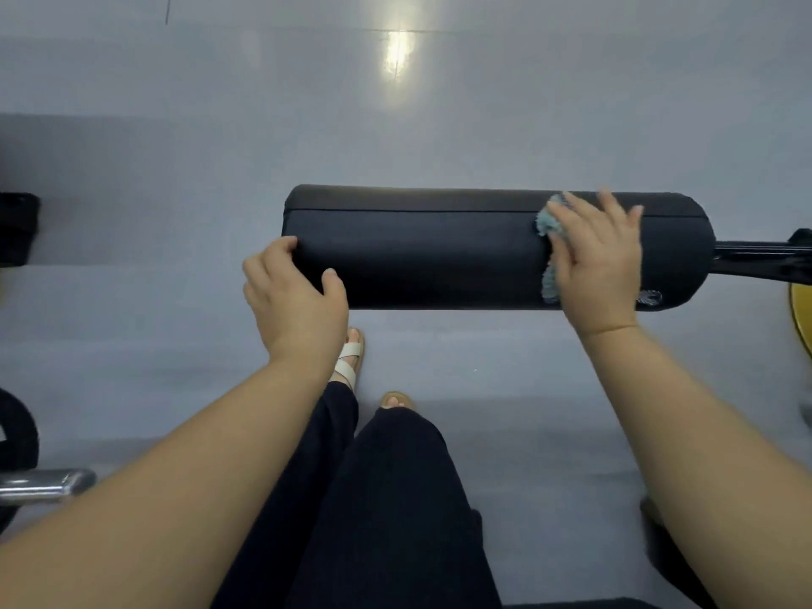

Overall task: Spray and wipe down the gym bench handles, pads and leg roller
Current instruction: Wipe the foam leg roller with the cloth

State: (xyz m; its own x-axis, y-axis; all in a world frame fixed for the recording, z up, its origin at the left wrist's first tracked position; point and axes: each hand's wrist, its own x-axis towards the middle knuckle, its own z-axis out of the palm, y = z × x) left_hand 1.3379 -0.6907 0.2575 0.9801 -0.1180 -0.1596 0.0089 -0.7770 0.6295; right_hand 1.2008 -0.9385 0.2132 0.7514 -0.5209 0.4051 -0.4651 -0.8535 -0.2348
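Nearest the camera, bottom centre: two legs in dark trousers [386, 498], seen from above. Both bare forearms run up from the lower corners.

Lower left edge: chrome bar end [44, 485], lying level, with a black curved part [17, 437] just above it, cut off by the frame.

Beyond the knees: one foot in a pale strapped sandal [349, 358]; the toes of the other foot [395, 400] show beside it, on the floor.

Mid-frame, item one: left hand [294, 296]. It grips the left end of the leg roller [439, 252], fingers curled over the end cap, thumb pressed on the near face.

Mid-frame, item two: right hand [597, 261]. Fingers straight and spread, palm down, pressing a pale blue-green cloth [548, 219] flat on the roller near its right end. Cloth edges show above the fingers and below the thumb side.

Leg roller: black, padded, cylindrical, lying level across the centre of the view, clear of the floor, a seam along its upper side.

Right of roller: black metal bar [760, 257] running out of its right end to the frame edge. Just below that bar, a yellow round edge [802, 318], mostly out of view.

Left edge, at the roller's height: blurred black object [17, 226], kind not told.

Farthest: grey floor [175, 125], smooth, with a bright patch of reflected light [397, 54] near the top.
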